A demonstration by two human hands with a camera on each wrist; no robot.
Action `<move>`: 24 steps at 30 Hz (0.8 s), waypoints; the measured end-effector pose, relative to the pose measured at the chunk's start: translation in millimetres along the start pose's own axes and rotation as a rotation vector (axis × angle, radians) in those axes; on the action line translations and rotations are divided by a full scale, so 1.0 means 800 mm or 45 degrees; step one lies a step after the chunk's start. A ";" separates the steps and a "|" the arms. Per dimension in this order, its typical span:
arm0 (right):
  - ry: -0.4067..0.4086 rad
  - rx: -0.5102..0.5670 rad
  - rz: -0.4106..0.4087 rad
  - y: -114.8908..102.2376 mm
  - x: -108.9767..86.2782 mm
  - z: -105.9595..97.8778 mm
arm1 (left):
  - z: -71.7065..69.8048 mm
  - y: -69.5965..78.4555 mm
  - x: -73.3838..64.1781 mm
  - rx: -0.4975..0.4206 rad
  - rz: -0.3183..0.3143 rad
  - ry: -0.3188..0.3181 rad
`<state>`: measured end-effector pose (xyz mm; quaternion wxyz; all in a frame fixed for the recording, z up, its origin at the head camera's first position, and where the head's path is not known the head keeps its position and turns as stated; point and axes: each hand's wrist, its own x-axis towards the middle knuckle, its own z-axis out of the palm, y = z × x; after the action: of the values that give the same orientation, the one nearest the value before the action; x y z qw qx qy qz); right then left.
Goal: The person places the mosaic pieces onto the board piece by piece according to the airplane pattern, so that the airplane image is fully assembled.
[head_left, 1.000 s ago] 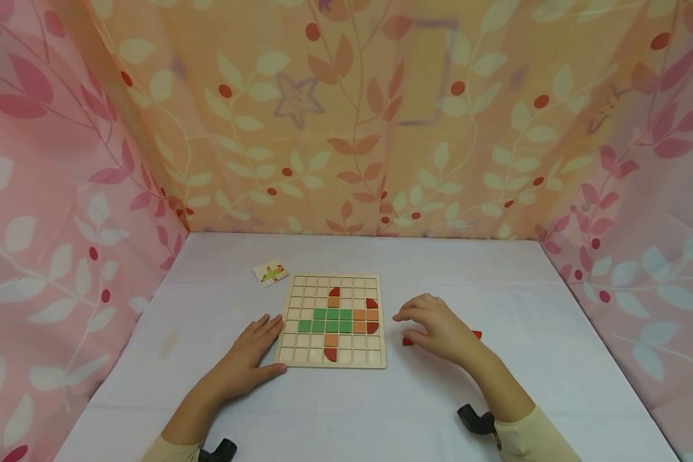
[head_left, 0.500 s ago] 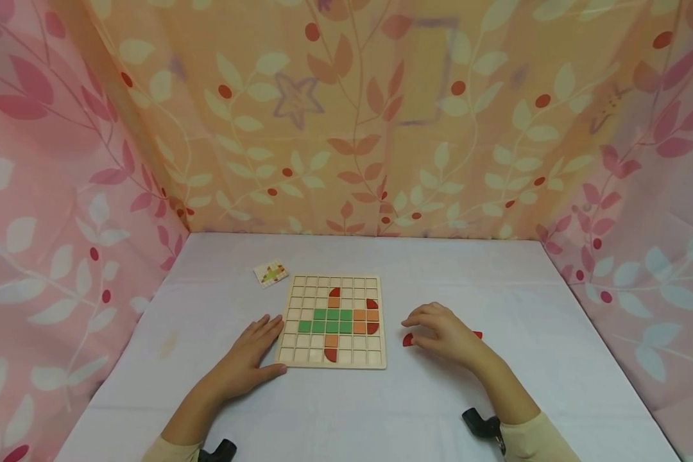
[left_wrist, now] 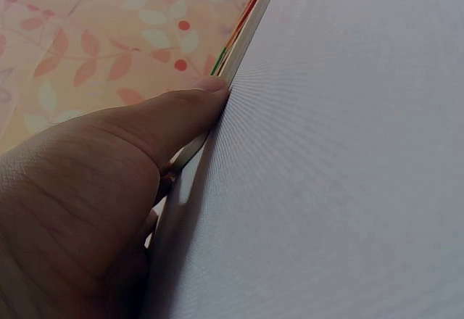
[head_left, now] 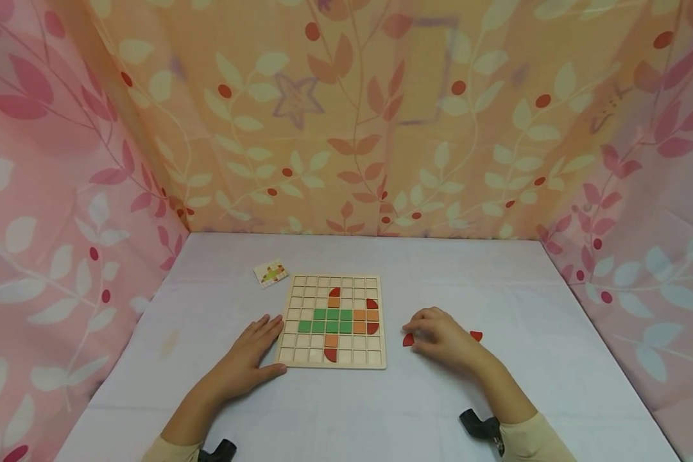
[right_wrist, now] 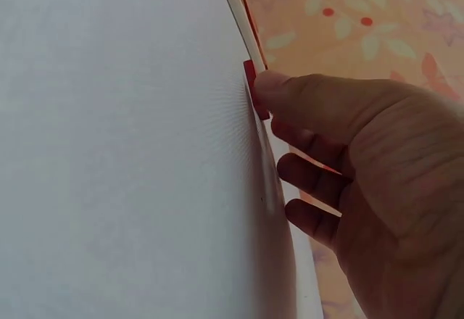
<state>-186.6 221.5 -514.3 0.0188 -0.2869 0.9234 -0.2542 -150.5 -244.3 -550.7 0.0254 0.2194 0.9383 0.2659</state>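
In the head view, a square wooden grid board holds green and orange square tiles and red quarter-round tiles. My left hand rests at its left side with fingers extended; in the left wrist view the thumb touches the board's edge. Right of the board, my right hand has thumb and forefinger at a red quarter-round tile and pinches it low at the tabletop. The right wrist view shows the thumb against that tile; the forefinger's contact is partly hidden.
A second red tile lies beyond the right wrist. A small picture card sits off the board's upper left corner. White cloth covers the table, and patterned curtains hang behind and at both sides.
My right hand has drawn slightly back from the board's side and lowered, its forefinger closing toward the thumb at the red tile. The left hand and board have stayed still.
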 end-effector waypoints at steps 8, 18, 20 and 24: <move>0.038 -0.061 -0.076 0.002 0.001 0.007 | -0.002 0.001 -0.001 0.002 0.002 0.004; 0.072 -0.072 -0.123 0.003 0.001 0.011 | -0.003 0.002 -0.002 0.010 0.001 0.010; 0.073 -0.077 -0.118 0.003 0.000 0.011 | -0.003 0.001 -0.002 0.008 0.006 0.013; 0.065 -0.082 -0.084 0.004 -0.002 0.011 | -0.001 0.000 0.000 0.002 0.022 0.010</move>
<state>-185.3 221.0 -523.6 -0.0224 -0.3111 0.9214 -0.2319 -150.3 -244.7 -549.5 0.0194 0.2264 0.9368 0.2662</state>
